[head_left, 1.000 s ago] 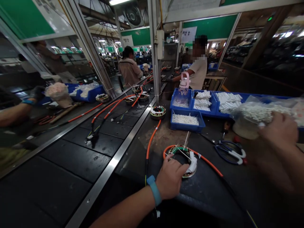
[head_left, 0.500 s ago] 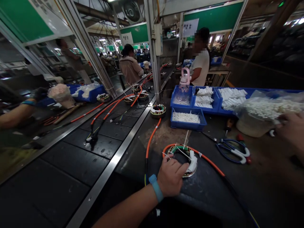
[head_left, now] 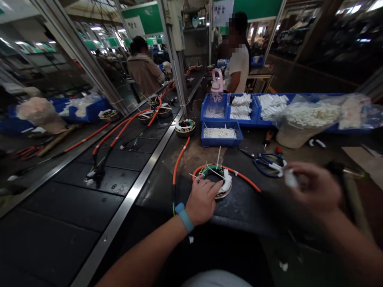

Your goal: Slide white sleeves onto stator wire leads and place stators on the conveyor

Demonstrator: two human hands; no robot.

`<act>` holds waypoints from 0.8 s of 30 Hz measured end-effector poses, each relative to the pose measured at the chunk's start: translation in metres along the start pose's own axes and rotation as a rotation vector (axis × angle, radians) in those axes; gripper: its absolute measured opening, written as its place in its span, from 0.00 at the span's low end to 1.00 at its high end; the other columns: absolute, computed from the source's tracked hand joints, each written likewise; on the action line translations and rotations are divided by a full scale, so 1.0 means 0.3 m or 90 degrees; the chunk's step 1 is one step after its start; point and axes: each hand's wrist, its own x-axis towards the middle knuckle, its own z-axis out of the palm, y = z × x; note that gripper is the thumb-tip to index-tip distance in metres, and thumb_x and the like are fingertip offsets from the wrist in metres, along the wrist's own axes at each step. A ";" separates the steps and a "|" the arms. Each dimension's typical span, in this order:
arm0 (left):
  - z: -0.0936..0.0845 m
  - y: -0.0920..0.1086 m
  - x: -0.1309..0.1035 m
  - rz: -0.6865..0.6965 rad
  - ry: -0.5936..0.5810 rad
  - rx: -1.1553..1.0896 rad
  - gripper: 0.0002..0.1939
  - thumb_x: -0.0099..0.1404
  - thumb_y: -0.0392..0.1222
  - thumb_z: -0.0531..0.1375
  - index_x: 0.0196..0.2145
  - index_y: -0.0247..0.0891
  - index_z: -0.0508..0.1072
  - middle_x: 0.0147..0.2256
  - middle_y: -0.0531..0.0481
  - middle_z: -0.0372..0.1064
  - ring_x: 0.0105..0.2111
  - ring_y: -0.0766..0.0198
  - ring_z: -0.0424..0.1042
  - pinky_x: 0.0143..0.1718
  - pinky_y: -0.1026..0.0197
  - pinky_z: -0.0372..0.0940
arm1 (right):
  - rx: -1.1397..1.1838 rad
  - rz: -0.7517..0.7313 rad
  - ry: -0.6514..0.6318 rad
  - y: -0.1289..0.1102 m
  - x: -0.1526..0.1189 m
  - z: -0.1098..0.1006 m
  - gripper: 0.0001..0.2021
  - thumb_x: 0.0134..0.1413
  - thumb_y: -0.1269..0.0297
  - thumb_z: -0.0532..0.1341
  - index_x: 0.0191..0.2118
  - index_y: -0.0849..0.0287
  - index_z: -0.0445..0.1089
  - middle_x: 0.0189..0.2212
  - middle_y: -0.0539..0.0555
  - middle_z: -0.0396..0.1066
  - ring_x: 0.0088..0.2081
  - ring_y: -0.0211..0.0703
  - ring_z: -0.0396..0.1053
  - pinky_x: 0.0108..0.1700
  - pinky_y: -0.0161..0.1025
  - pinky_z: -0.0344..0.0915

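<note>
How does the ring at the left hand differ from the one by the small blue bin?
The left hand touches the near ring; none touches the far ring. A white tie rises from the near ring, none visibly from the far ring. The near ring's orange cable curves right, the far ring's toward the camera. Both lie flat.

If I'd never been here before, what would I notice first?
Probably the bright orange cable curving around the far side of the wire ring, where the left hand rests. Then the blurry white piece in the right hand, on the right. Farther back, a pink-handled bottle stands by blue bins.
</note>
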 end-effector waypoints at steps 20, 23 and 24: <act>-0.068 -0.003 0.027 -0.068 -0.137 -0.087 0.25 0.63 0.34 0.53 0.57 0.40 0.55 0.46 0.45 0.68 0.47 0.58 0.65 0.58 0.42 0.47 | 0.282 -0.307 -0.175 -0.311 -0.400 0.044 0.09 0.61 0.71 0.48 0.44 0.61 0.62 0.43 0.59 0.73 0.49 0.40 0.68 0.49 0.38 0.68; -0.063 -0.001 0.027 -0.064 -0.120 -0.076 0.26 0.62 0.33 0.53 0.57 0.40 0.55 0.45 0.45 0.68 0.46 0.58 0.66 0.57 0.42 0.49 | 0.291 -0.289 -0.186 -0.305 -0.422 0.053 0.10 0.60 0.72 0.48 0.44 0.59 0.62 0.43 0.59 0.73 0.49 0.40 0.69 0.49 0.38 0.68; -0.061 -0.002 0.027 -0.061 -0.117 -0.072 0.26 0.62 0.33 0.53 0.57 0.39 0.55 0.45 0.45 0.68 0.45 0.58 0.66 0.57 0.43 0.49 | 0.297 -0.288 -0.192 -0.304 -0.426 0.054 0.10 0.59 0.72 0.48 0.44 0.59 0.61 0.43 0.59 0.73 0.49 0.41 0.69 0.49 0.38 0.69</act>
